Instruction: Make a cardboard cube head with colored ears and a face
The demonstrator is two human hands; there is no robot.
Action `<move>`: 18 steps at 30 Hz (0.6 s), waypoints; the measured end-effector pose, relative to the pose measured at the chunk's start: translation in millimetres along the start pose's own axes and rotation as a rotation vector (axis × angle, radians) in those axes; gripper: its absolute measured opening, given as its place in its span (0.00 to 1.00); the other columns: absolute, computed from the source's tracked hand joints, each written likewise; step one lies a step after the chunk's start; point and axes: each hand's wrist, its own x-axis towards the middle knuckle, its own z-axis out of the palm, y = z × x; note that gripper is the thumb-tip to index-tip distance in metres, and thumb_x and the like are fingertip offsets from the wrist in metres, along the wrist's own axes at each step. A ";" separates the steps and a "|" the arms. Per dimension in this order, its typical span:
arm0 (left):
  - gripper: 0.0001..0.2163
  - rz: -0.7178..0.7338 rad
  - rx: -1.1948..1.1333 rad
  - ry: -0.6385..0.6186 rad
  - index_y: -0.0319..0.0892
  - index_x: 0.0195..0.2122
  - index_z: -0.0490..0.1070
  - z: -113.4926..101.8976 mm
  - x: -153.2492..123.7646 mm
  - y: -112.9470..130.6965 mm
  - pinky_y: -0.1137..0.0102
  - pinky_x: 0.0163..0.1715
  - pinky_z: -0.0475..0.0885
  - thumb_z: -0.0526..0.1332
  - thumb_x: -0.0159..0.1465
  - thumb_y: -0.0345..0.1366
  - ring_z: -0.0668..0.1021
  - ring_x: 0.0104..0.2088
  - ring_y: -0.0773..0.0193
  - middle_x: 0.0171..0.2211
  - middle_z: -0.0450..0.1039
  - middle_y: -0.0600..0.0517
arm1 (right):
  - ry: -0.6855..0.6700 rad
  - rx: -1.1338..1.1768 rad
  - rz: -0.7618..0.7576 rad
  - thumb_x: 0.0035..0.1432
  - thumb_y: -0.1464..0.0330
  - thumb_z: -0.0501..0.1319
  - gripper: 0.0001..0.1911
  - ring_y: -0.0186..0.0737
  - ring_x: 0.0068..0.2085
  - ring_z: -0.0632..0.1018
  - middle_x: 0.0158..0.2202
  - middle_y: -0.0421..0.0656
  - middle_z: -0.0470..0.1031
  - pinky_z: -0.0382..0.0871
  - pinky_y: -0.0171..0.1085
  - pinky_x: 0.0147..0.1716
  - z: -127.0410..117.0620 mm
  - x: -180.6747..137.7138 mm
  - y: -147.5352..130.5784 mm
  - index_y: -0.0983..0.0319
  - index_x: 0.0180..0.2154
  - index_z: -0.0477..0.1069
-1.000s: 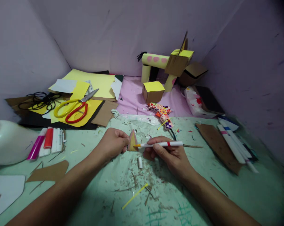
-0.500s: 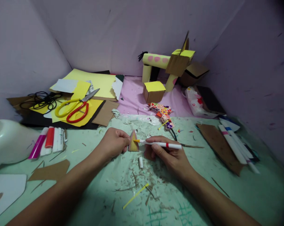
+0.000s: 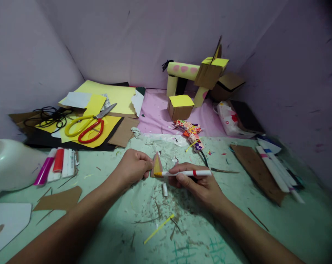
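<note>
My left hand point(image 3: 135, 165) pinches the left edge of a small triangular cardboard piece point(image 3: 156, 164), its face coloured yellow with a pinkish border. In my right hand point(image 3: 194, 180) is a white marker point(image 3: 194, 173) with a red band and an orange-yellow tip. That tip touches the lower part of the triangle. A small white cap point(image 3: 165, 190) lies on the green tabletop just below the triangle. Behind my hands lies a glue gun wrapped in floral cloth point(image 3: 189, 130).
Red-and-yellow-handled scissors point(image 3: 91, 124) rest on paper and card at the left. A cardboard animal figure point(image 3: 185, 71) stands at the back, behind a yellow-topped box point(image 3: 181, 107). Markers point(image 3: 272, 167) and a cardboard strip point(image 3: 255, 170) lie at the right; a white pot-like vessel point(image 3: 11, 165) at far left.
The marker tip has moved down the triangle from its middle to near its base, and my right hand has lowered slightly with it. My left hand stays in place.
</note>
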 end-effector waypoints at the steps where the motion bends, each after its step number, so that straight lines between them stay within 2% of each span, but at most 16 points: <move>1: 0.06 -0.001 0.000 0.002 0.38 0.18 0.71 0.0 0.1 -0.1 0.77 0.09 0.47 0.57 0.50 0.28 0.56 0.07 0.75 0.07 0.61 0.58 | 0.001 -0.006 0.004 0.56 0.64 0.62 0.08 0.36 0.28 0.74 0.29 0.43 0.76 0.67 0.34 0.26 -0.1 -0.2 -0.4 0.60 0.36 0.77; 7: 0.07 -0.007 -0.001 0.009 0.38 0.18 0.70 0.2 0.3 0.0 0.77 0.09 0.48 0.57 0.51 0.28 0.56 0.07 0.75 0.07 0.61 0.58 | 0.005 -0.001 -0.026 0.58 0.66 0.61 0.08 0.34 0.27 0.73 0.27 0.42 0.75 0.67 0.34 0.26 0.5 0.5 -0.9 0.59 0.38 0.77; 18: 0.08 -0.010 0.002 0.009 0.38 0.17 0.70 0.2 -0.9 1.7 0.76 0.10 0.48 0.57 0.51 0.26 0.56 0.07 0.75 0.07 0.61 0.58 | -0.035 -0.091 -0.067 0.58 0.68 0.61 0.07 0.36 0.30 0.76 0.32 0.43 0.78 0.68 0.35 0.29 -0.6 1.0 -3.4 0.58 0.38 0.77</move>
